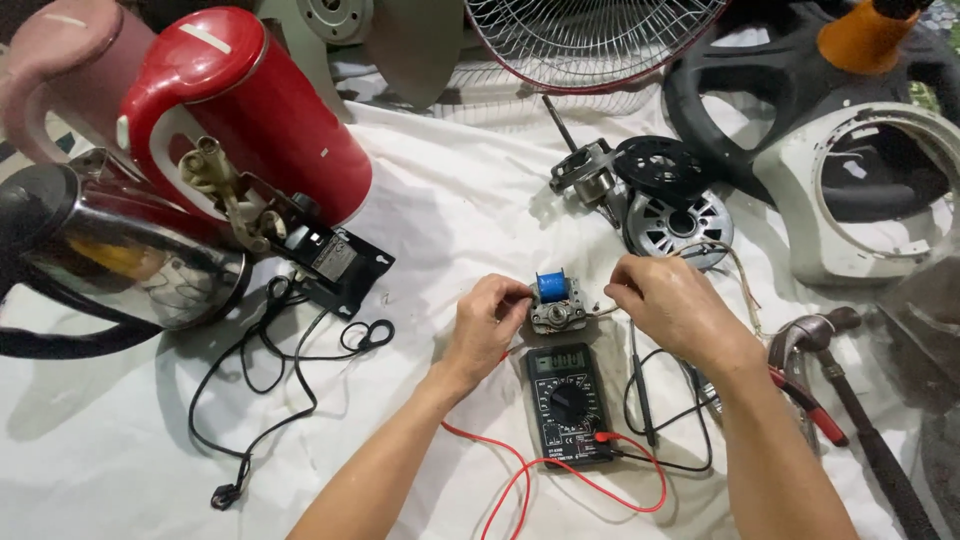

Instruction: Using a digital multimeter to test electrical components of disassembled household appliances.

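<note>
Both hands are at the small motor (557,305), a metal frame with a blue coil on top, which sits on the white cloth (450,210) just above the multimeter (568,407). The step in hand looks like a test of the coil: the left hand (487,325) has its fingers curled and pinched against the left side of the motor, steadying it, and the right hand (668,305) is closed in a pinch at the right side, where thin wires (735,270) lead off. A red lead (520,478) runs from the meter toward the left wrist and a black lead (680,440) loops to the right, but whether either hand holds a probe tip is hidden by the fingers; I cannot tell. The next move would call for firm contact at both terminals and a steady motor while the display is read. Around them lie a red kettle (255,105), a steel kettle (130,250), a black cord (270,400) with plug, a fan motor (640,190), a fan guard (590,40), a white housing (860,190), a hammer (850,390) and red-handled pliers (805,400).
</note>
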